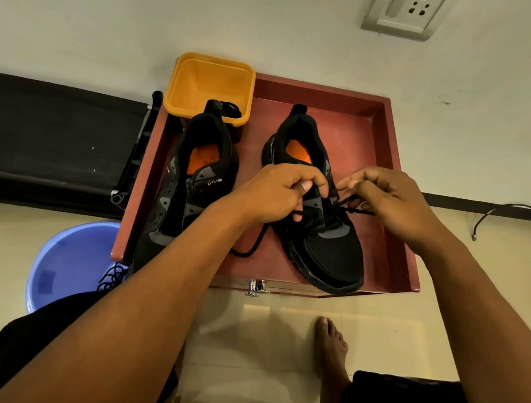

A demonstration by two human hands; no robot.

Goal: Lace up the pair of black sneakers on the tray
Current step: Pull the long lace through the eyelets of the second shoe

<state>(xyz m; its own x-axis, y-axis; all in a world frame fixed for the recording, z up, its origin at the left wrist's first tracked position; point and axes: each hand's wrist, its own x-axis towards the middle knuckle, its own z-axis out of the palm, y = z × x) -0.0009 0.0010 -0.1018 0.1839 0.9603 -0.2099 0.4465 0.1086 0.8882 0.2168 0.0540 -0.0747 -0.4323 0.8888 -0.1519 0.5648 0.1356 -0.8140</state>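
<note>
Both shoes sit inside the shallow reddish-brown wooden tray [388, 190], heels toward its far rim.

- **Hands:** Our left hand [276, 194] curls round the eyelet flap of the black mesh sneaker [329, 253] on the tray's right half. Our right hand [383, 204] pinches the thin black cord lace [358, 210] just over the eyelets.
- **Handling:** We judge the lace limp, light and slippery, best held near its tip. The shoe looks soft above and stiff-soled, so we steady it by the flap.
- **Other shoe:** The second black sneaker [192, 188], on the tray's left half, looks unlaced.
- **Containers:** The square yellow plastic tub [208, 81] at the tray's far-left corner holds a bundled black lace [232, 109]. The round blue plastic bucket [67, 260] sits off the tray's near-left corner, contents unclear.
</note>
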